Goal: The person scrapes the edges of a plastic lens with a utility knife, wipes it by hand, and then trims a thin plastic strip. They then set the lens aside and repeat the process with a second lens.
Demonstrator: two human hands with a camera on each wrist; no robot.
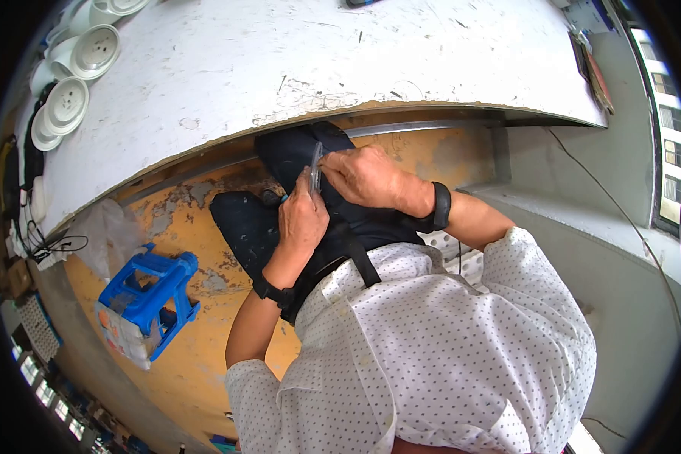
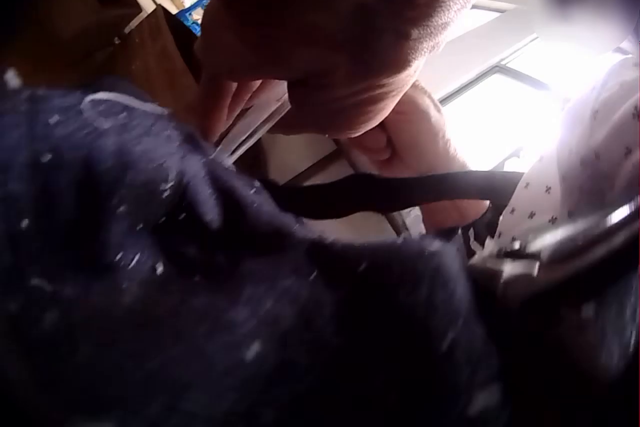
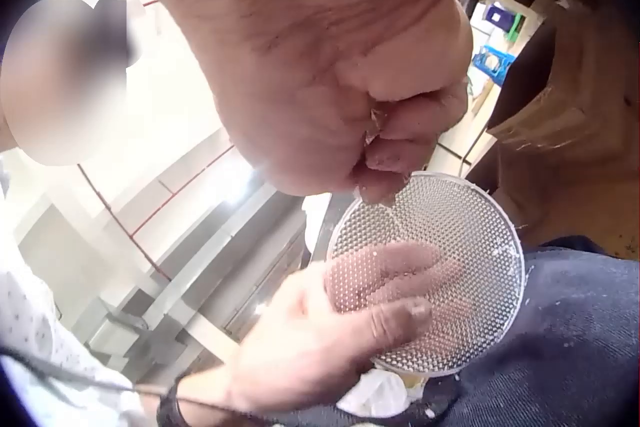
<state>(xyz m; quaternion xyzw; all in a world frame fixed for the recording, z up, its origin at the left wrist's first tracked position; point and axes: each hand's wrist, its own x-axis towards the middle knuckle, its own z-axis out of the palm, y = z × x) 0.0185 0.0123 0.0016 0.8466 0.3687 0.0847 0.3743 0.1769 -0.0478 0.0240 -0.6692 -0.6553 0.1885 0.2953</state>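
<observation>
Above the lap, my left hand [image 1: 303,223] holds a round, fine-holed metal mesh disc [image 3: 470,247] with a thin rim. Its thumb lies on the near face in the right wrist view, and the other fingers show through the holes from behind. Seen from the head, the disc stands nearly edge-on. My right hand [image 1: 367,175] is at the disc's upper part, fingers curled and fingertips overlapping the rim in the right wrist view; I cannot tell what lies between them. In the left wrist view, the left hand [image 2: 330,37] hides most of the disc.
Dark trousers [image 1: 242,227] lie under the hands. A white worktable [image 1: 431,60] with a worn edge stands in front, white round fittings [image 1: 96,51] at its left. A blue stool [image 1: 155,287] and a plastic bag [image 1: 107,238] are on the left floor. A whitish scrap [image 3: 375,394] sits below the disc.
</observation>
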